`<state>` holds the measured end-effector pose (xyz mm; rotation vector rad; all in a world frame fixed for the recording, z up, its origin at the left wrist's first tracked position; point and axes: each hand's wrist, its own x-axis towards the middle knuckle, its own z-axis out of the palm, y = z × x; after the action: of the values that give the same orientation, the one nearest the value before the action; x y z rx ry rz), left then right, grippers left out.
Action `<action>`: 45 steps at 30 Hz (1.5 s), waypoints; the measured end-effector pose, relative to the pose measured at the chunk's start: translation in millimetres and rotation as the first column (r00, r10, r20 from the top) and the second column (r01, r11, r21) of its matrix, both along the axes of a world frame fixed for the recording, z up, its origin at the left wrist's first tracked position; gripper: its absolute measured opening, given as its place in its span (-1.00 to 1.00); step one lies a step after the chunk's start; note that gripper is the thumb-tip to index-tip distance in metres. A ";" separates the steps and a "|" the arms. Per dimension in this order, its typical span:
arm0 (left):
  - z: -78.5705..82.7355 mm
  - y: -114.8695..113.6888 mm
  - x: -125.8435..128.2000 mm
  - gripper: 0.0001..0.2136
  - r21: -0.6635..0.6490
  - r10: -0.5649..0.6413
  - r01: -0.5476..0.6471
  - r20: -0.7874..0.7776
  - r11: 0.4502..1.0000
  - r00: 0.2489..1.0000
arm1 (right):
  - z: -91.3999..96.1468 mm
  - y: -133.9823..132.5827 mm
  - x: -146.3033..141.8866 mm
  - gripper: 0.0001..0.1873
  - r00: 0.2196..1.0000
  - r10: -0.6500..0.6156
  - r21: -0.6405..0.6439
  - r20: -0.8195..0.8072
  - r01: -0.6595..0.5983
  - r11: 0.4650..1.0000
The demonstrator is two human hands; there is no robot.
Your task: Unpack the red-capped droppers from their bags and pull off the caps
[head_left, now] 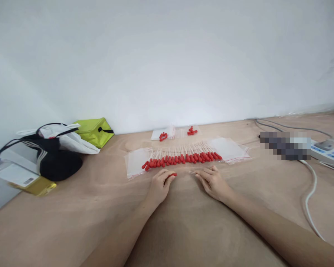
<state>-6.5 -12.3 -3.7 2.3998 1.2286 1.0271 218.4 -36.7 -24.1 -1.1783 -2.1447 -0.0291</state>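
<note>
My left hand pinches a small red rounded piece between thumb and fingertips. To its right, my right hand is closed on a thin pale stick, whose end points at the red piece; the two are apart. Just beyond both hands lies a long row of red drop-shaped pieces, with thin pale sticks fanning away from them. The row lies between two stacks of clear zip bags, one at the left and one at the right.
Farther back, loose red pieces and more red pieces lie on clear bags. At left are a lime-green bag, a black cap and a gold packet. A power strip and white cable are at right.
</note>
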 end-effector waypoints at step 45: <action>13.5 20.9 22.5 -0.91 0.227 0.243 -0.201 -0.173 0.953 0.955 | -2.6 5.8 -32.3 -0.78 0.992 0.069 -0.111 -0.109 -0.081 0.991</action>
<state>15.9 8.6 9.8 2.6210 1.5643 1.0436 186.1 -30.9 -26.7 -1.1369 -2.1196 0.1882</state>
